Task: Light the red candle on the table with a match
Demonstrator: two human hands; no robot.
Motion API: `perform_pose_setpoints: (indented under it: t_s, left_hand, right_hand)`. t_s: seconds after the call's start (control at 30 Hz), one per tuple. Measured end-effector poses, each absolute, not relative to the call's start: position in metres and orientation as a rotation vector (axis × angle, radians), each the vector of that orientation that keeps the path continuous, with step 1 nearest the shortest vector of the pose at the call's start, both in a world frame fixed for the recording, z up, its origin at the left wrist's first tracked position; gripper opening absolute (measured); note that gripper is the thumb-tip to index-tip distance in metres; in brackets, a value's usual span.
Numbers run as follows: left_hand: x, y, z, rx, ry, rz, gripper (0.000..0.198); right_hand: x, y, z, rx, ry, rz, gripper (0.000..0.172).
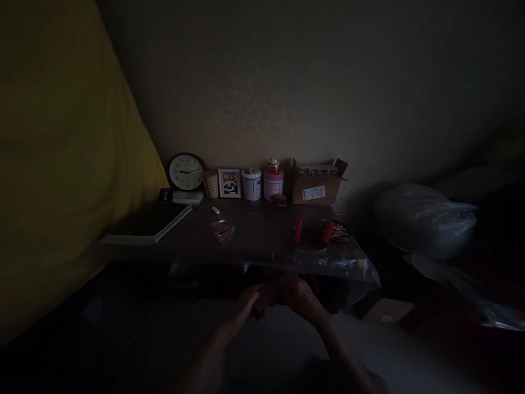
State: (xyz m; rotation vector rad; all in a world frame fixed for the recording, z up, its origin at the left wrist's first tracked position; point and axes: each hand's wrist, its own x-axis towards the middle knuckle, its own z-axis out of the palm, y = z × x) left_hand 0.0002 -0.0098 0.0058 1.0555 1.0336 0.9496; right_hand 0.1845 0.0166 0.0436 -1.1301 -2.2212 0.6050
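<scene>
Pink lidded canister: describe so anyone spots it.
Find the dark, plastic-covered table. Along its back edge, the round pink lidded canister stands between a white lidded canister and an open brown cardboard box. Only it has a small pale figurine on its lid.

A clock (186,172) carries hour numerals, with 12 at the top. On the box (297,195), a white label (314,193) shows print (too small and dim to read); marks on the white tin (251,186) and pink tin (272,184) are likewise illegible.
</scene>
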Motion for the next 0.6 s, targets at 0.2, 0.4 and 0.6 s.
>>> perform_pose_setpoints:
  t_s: [0.2, 0.4, 0.6]
  left_hand:
    - [0.002, -0.012, 0.010, 1.067, 1.041, 0.933, 0.038]
    - [0.001, -0.010, 0.007, 1.092, 1.032, 0.971, 0.036]
    - [0.000, -0.008, 0.002, 1.099, 1.040, 0.989, 0.036]
  right_hand:
    - [0.183, 0.014, 0.037, -1.099, -2.366, 0.464, 0.022]
    - [0.182, 0.015, 0.032, -1.054, -2.377, 0.309, 0.019]
    - [0.184, 0.015, 0.034, -1.045, -2.407, 0.328, 0.015]
